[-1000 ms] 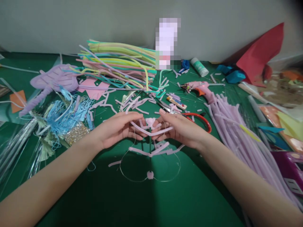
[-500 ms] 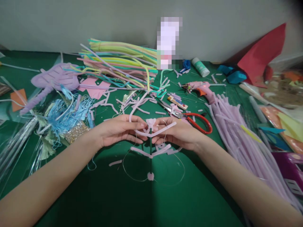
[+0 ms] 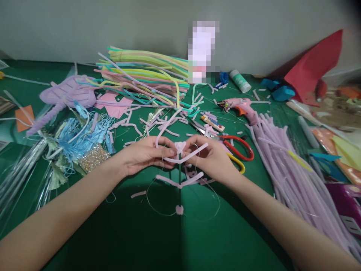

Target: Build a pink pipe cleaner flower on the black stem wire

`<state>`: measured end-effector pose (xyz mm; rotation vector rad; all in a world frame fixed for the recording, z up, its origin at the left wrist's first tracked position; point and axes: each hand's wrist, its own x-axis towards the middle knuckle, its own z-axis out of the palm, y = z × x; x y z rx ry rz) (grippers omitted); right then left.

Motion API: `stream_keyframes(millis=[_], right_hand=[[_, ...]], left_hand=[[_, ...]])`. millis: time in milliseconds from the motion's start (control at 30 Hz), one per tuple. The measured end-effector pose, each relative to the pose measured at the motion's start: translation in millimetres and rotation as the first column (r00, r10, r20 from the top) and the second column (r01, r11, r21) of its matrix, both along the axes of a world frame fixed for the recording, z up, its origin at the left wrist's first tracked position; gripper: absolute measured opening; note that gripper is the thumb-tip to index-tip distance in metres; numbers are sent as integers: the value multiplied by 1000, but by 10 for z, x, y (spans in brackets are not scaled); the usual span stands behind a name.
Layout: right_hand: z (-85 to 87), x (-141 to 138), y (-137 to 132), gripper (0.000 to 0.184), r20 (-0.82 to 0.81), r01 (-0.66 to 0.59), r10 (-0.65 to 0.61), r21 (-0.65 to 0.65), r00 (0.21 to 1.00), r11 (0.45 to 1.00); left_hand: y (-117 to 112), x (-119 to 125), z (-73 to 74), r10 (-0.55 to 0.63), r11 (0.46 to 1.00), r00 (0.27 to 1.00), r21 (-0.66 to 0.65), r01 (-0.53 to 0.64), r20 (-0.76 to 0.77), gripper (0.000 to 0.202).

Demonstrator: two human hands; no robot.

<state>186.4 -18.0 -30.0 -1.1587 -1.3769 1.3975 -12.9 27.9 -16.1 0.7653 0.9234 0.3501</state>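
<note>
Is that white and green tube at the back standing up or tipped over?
Tipped over. The tube lies on its side on the green table, its length slanting across the tabletop.

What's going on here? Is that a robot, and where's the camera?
There's no robot! These are a person's own bare hands: the left hand and the right hand. One camera, worn on the person's head, looks forward and down. Between their fingers, both hands hold a thin frame with pale purple strips. Around them on the green table lie scissors with a red handle, a pink glue gun, blue tassels and a colourful bundle of sticks.
</note>
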Motion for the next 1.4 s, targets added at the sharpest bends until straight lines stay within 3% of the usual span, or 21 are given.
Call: stream_keyframes(millis=[167, 433, 567, 667, 767, 933, 1133, 1300, 1400], right_hand=[[-37, 23, -16, 17, -41, -90, 88, -47, 995, 995], [-82, 25, 16, 15, 0, -72, 72, 19, 997, 997], [-76, 124, 72, 7, -97, -119, 113, -56, 989, 991], [-100, 195, 107, 20, -227, -213, 181, -127, 957, 969], [-94, 215, 115, 18, -327, -233, 162, -193, 931, 953], [-24, 162, 90, 15, -238, -195, 142, -215, 961, 957], [31, 84, 48, 30, -237, -114, 47, -280, 970, 953], [84, 45, 39, 36, -166, -127, 89, -233, 982, 964], [116, 31, 43, 34, -123, -130, 109, -182, 986, 975]], left_hand=[[-19, 0, 0, 52, 998, 998, 35, -51, -37, 38], [-16, -14, 40, -11, 999, 1000, 49, 12, -28, 29], [23, -38, 106, -33, 998, 998, 52, 36, -57, 28], [46, -52, 119, -50, 997, 996, 49, 54, -74, 28], [60, -57, 95, -13, 997, 997, 73, 19, -75, 23], [62, -58, 81, 25, 994, 997, 110, -17, -78, 30], [6, -33, 102, 62, 982, 993, 186, -43, -96, 35], [-42, 15, 174, 78, 957, 973, 290, -12, -218, 41], [-53, 20, 235, 115, 939, 952, 344, -11, -284, 62]])
